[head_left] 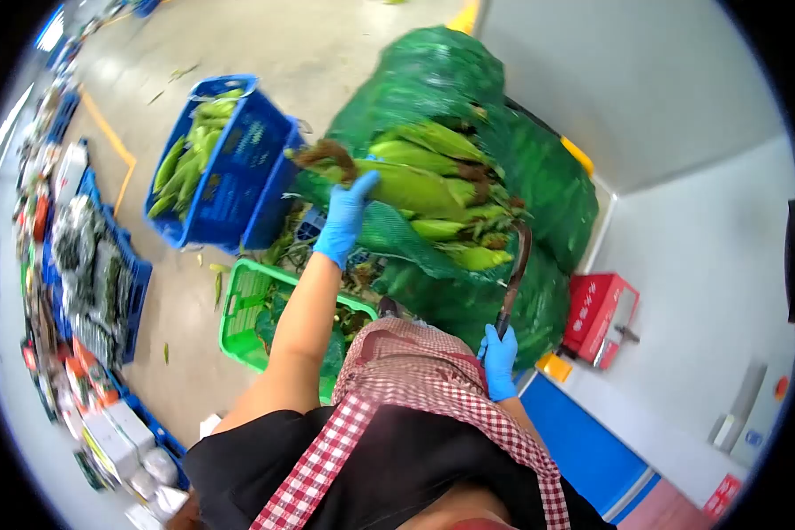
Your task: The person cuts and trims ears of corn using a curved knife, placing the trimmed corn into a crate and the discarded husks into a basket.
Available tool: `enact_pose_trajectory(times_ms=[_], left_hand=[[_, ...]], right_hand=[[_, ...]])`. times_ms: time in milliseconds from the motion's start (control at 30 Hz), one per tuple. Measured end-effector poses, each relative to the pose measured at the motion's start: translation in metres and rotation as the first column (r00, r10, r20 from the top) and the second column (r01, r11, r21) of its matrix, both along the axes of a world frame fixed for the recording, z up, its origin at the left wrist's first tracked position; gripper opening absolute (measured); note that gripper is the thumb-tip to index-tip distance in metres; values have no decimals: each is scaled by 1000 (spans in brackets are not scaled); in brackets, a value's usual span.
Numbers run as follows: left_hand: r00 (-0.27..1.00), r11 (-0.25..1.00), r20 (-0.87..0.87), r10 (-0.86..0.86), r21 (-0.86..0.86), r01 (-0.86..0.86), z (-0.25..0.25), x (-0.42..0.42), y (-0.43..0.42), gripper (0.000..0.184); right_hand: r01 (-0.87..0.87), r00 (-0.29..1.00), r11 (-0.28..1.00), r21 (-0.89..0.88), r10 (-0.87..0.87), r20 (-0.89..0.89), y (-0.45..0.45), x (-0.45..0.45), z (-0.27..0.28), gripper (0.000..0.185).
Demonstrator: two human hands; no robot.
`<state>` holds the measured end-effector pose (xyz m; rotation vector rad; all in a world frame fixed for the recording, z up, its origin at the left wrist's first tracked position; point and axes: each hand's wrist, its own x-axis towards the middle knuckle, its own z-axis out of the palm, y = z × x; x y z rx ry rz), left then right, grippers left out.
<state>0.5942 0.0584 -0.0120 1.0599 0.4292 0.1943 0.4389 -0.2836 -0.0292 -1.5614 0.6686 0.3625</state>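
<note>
My left grip (348, 212) is closed round an ear of corn (411, 187) in its husk, over more ears (428, 141) in a green mesh sack (402, 242). My right grip (500, 360) is wrapped round the handle of a sickle (519, 265). A green crate (237, 336) sits by my left forearm; a blue crate (243, 163) of corn stands farther left.

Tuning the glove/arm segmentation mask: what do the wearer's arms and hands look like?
Left hand and right hand: snug light-blue gloves ending near the wrists, no markings discernible. Left arm: bare up to a short black sleeve. Right arm: partly hidden by red-and-white checked apron fabric. No cables visible.
</note>
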Motion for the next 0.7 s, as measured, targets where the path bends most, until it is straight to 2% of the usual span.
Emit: enact_pose_trajectory(times_ms=[33, 67, 100, 167, 200, 267, 333, 367, 400, 433, 467, 500, 533, 567, 633, 667, 700], left_hand=[[992, 978, 61, 113, -181, -100, 26, -18, 12, 39], [979, 927, 124, 161, -359, -107, 26, -33, 39, 41], [964, 881, 110, 243, -442, -171, 58, -61, 52, 41], [909, 835, 145, 391, -471, -284, 76, -113, 84, 41], [865, 829, 162, 474, -415, -376, 85, -142, 94, 39], [735, 709, 81, 673, -354, -611, 92, -193, 101, 35], [601, 592, 68, 797, -288, -753, 88, -251, 113, 34], [540, 540, 76, 838, -256, -802, 84, -278, 117, 34], [478, 484, 84, 874, -223, -846, 81, -302, 120, 34], [406, 410, 69, 911, -224, -884, 78, -323, 120, 34], [336, 339, 52, 940, -222, -914, 77, -342, 117, 35], [267, 268, 37, 963, -222, -937, 73, -359, 116, 35], [207, 207, 22, 978, -234, -950, 54, -376, 121, 35], [170, 164, -1, 985, -252, -954, 39, -394, 124, 36], [110, 97, -30, 993, -286, -953, 27, -430, 139, 37], [170, 139, -91, 981, -281, -950, 29, -450, 140, 37], [221, 179, -88, 971, -338, -924, 32, -463, 134, 41]], right_hand=[[-81, 996, 997, -14, 81, 43, 3, 7, 13, 15], [-165, 982, 986, -34, 168, 86, 17, 19, 19, 16], [-246, 960, 968, -57, 251, 126, 32, 28, 27, 16], [-363, 877, 917, -165, 396, 273, 65, 40, 41, 16], [-409, 819, 885, -221, 463, 338, 85, 45, 51, 16], [-501, 704, 822, -269, 568, 426, 123, 52, 82, 14], [-529, 654, 848, 26, 388, 650, 178, 32, 118, 12], [-548, 639, 816, 184, 267, 722, 204, 20, 128, 11], [-600, 609, 783, 163, 316, 728, 224, 8, 131, 8], [-682, 523, 727, 75, 413, 745, 244, -4, 114, 6], [-717, 328, 645, -265, 647, 688, 261, -22, 88, 15], [-657, 118, 490, -572, 817, 564, 278, -40, 61, 24], [-808, -127, -67, -585, 990, 61, 280, -43, 12, 33], [-733, -508, -548, -403, 835, -210, 273, -42, -8, 39], [-803, -478, -515, -299, 857, -193, 251, -50, -55, 42], [-859, -297, -320, -400, 947, -121, 250, -45, -80, 38], [-893, -214, -253, -373, 966, -142, 262, -38, -62, 30]])
